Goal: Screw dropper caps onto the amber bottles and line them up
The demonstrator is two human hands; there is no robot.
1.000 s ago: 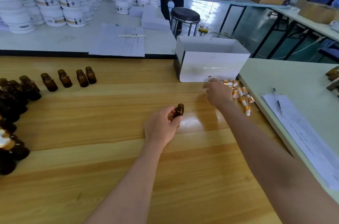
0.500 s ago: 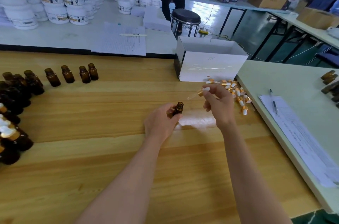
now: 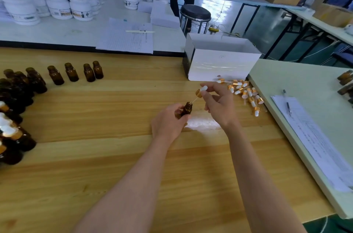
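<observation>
An amber bottle (image 3: 187, 109) is gripped by the left hand (image 3: 168, 123), held in front of the white box (image 3: 219, 64). A dropper cap (image 3: 200, 92) is pinched by the right hand (image 3: 217, 104) and tilted, its glass tube brought to the bottle's mouth. Loose caps (image 3: 246, 93) are heaped just before the box's right corner. Uncapped bottles (image 3: 72, 72) are lined up well left of the box, capped ones (image 3: 11, 133) farther left

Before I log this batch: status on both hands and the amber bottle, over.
Left hand grips amber glass bottle, uncapped. Right hand pinches gold-collared white-bulb dropper cap, pipette tip at bottle mouth. Nothing blocking.
</observation>
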